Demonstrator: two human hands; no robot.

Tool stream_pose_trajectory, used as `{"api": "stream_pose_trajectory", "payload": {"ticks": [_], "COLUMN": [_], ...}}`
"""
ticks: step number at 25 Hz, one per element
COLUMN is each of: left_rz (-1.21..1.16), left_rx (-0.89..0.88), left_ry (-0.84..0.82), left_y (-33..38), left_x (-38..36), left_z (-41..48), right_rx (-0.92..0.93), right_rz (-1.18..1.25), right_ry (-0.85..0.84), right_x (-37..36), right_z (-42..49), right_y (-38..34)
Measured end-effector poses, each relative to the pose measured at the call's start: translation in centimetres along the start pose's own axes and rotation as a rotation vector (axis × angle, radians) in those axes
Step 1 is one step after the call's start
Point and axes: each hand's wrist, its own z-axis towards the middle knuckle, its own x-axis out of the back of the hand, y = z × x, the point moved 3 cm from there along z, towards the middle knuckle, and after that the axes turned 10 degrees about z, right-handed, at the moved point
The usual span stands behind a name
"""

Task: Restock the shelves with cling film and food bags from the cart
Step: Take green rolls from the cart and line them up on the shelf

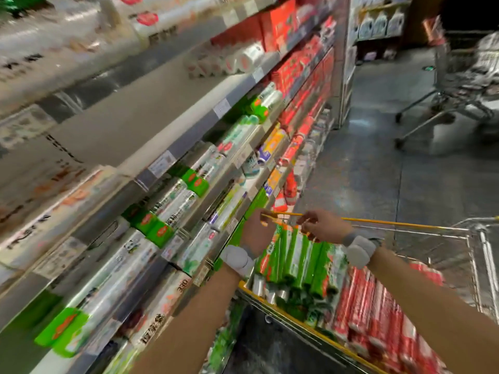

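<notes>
Forearms (pixel 205 306) come up from below, each with a grey wristband (pixel 237 259), and both hands are out over the cart (pixel 484 255). Left hand (pixel 258 229): fingers curled onto the end of a thin yellow strap (pixel 391 222). Right hand (pixel 328 225), just beside it, pinches the same strap, which runs off to the right above the cart's far side. Directly under the hands, a bundle of green rolls (pixel 294 260) stands in the cart, with red rolls (pixel 378 306) packed alongside on the right. On the left, the shelves (pixel 172 147) slant away, holding more green-labelled rolls (pixel 172 206). A second cart (pixel 459 85) waits well down the aisle.
</notes>
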Motion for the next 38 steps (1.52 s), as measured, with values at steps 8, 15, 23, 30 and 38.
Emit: {"api": "stream_pose_trajectory", "payload": {"ticks": [8,15,23,30,38], "left_rz": [0.254,0.369,0.555,0.459,-0.307], "left_rx": [0.311,0.311,0.303,0.383,0.401], "left_ry": [-0.25,-0.481,-0.592,-0.608,-0.667], "left_y": [-13.6,-19.7,-22.0,-21.0,-13.7], "left_x": [-6.1,-12.1,-16.5,-16.0,-13.4], "left_z": [9.2,17.2,18.9,18.8,13.6], "right_rx": [-0.354,-0.733,-0.987,-0.938,-0.601], "right_rz": [-0.128,-0.236,-0.116,-0.014,0.563], "right_ry": [-0.071,-0.011,0.201,0.148,0.238], "right_x": [-2.1,-6.2,-9.8,-9.1,-5.2], "right_z": [5.1,9.0,9.0,9.0,7.7], "right_y": [11.7,20.5,24.9,24.2,15.6]}}
